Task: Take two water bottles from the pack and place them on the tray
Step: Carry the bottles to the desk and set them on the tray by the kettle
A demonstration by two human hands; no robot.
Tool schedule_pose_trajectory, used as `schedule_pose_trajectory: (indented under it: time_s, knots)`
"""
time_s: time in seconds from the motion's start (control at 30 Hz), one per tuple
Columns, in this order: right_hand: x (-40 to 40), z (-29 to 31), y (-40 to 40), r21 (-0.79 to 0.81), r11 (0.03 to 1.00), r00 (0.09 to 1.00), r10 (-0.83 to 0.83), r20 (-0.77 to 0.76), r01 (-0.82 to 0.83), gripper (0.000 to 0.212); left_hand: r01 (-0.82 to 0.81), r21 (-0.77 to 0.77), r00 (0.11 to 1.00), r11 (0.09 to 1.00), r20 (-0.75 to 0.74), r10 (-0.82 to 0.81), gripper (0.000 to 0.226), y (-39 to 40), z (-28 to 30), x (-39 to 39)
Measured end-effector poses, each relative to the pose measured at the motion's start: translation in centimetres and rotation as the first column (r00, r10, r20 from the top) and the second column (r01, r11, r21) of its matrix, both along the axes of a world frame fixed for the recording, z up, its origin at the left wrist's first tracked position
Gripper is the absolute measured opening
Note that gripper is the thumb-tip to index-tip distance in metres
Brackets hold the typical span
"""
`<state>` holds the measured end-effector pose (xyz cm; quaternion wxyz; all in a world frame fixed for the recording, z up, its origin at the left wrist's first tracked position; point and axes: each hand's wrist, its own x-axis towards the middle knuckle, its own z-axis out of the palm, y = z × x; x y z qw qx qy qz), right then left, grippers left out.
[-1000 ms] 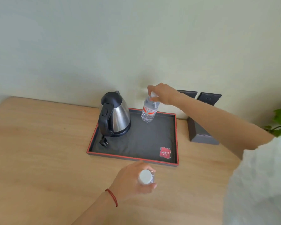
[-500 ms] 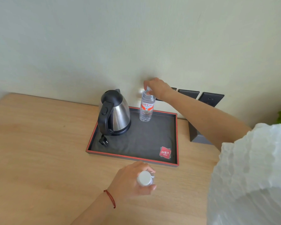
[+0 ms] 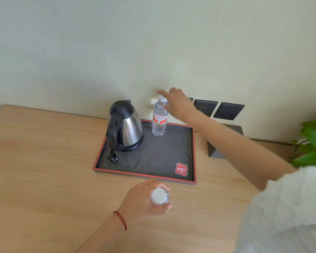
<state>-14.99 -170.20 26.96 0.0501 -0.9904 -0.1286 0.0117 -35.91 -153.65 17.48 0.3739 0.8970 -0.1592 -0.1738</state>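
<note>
A clear water bottle (image 3: 159,119) with a red label stands upright at the back of the dark tray (image 3: 150,175), just right of the kettle. My right hand (image 3: 178,103) hovers at its white cap with the fingers spread, no longer gripping it. In front of the tray, above the wooden table, my left hand (image 3: 144,201) is shut around a second water bottle (image 3: 159,196), seen from above by its white cap. The pack is not in view.
A steel kettle (image 3: 125,126) with black handle stands on the tray's back left, its plug (image 3: 112,157) lying beside it. A grey box (image 3: 219,150) sits right of the tray under dark wall sockets (image 3: 228,110). A green plant (image 3: 312,143) is at far right.
My right hand set the first bottle upright on the tray's back and opened off its cap. My left hand has kept its hold on the second bottle in front of the tray.
</note>
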Motion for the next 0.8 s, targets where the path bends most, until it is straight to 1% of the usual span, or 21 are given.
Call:
schedule_pose_trajectory:
  time_s: [0.03,0.07,0.1,0.13,0.17,0.2,0.27,0.3,0.37,0.43,0.53,0.6,0.7,0.8]
  knots:
    - [-2.2,0.2,-0.1,0.092,0.996,0.999,-0.010,0.034,0.007,0.042,-0.008,-0.002,1.000,1.000,-0.003,0.008,0.046,0.0,0.0,0.0]
    - [-4.9,0.2,-0.1,0.196,0.981,1.000,-0.016,0.023,0.012,0.031,-0.016,-0.003,1.000,1.000,-0.007,0.016,0.047,0.0,-0.1,0.0]
    - [-8.0,-0.1,-0.1,0.266,0.964,0.999,-0.008,-0.037,0.018,0.023,-0.033,-0.009,0.999,0.999,-0.015,0.033,0.048,0.0,-0.2,-0.1]
    - [-11.2,-0.4,0.2,0.296,0.954,0.992,0.002,-0.126,0.036,0.028,-0.062,-0.026,0.998,0.998,-0.028,0.062,0.049,0.1,-0.4,-0.3]
    - [-14.3,-0.8,0.5,0.289,0.956,0.978,0.005,-0.207,0.056,0.039,-0.093,-0.048,0.995,0.995,-0.043,0.091,0.049,0.0,-0.5,-0.4]
    - [-16.8,-1.5,0.8,0.252,0.966,0.969,-0.001,-0.245,0.065,0.048,-0.111,-0.066,0.993,0.992,-0.054,0.107,0.048,0.0,-0.7,-0.6]
    - [-20.4,-3.2,1.4,0.168,0.984,0.972,-0.015,-0.234,0.055,0.053,-0.107,-0.062,0.993,0.992,-0.066,0.103,0.046,-0.1,-1.0,-0.8]
    - [-21.5,-3.8,1.7,0.160,0.985,0.973,-0.026,-0.228,0.064,0.054,-0.102,-0.053,0.993,0.993,-0.069,0.099,0.045,-0.1,-1.1,-0.8]
    - [-22.9,-4.8,2.3,0.198,0.978,0.979,-0.019,-0.205,0.060,0.058,-0.093,-0.048,0.994,0.995,-0.066,0.090,0.038,-0.2,-1.3,-0.8]
    - [-23.5,-5.4,2.9,0.202,0.979,0.987,0.010,-0.161,0.023,0.059,-0.069,-0.055,0.996,0.996,-0.053,0.066,0.028,-0.2,-1.4,-0.8]
    - [-23.8,-6.0,3.6,0.187,0.982,0.991,0.007,-0.131,0.018,0.055,-0.064,-0.124,0.997,0.990,-0.061,0.057,0.021,0.1,-1.7,-0.8]
    - [-23.6,-5.9,3.8,0.192,0.981,0.991,0.025,-0.131,0.001,0.049,-0.050,-0.182,0.997,0.982,-0.061,0.039,0.023,0.3,-2.0,-0.6]
    - [-23.0,-5.2,3.9,0.207,0.977,0.986,0.083,-0.142,-0.052,0.039,0.024,-0.256,0.992,0.966,-0.115,-0.055,0.036,0.6,-1.9,-0.1]
    - [-22.1,-4.4,2.8,0.197,0.980,0.987,0.027,-0.157,0.005,0.034,0.055,-0.346,0.980,0.937,-0.160,-0.117,0.052,1.8,-1.2,0.9]
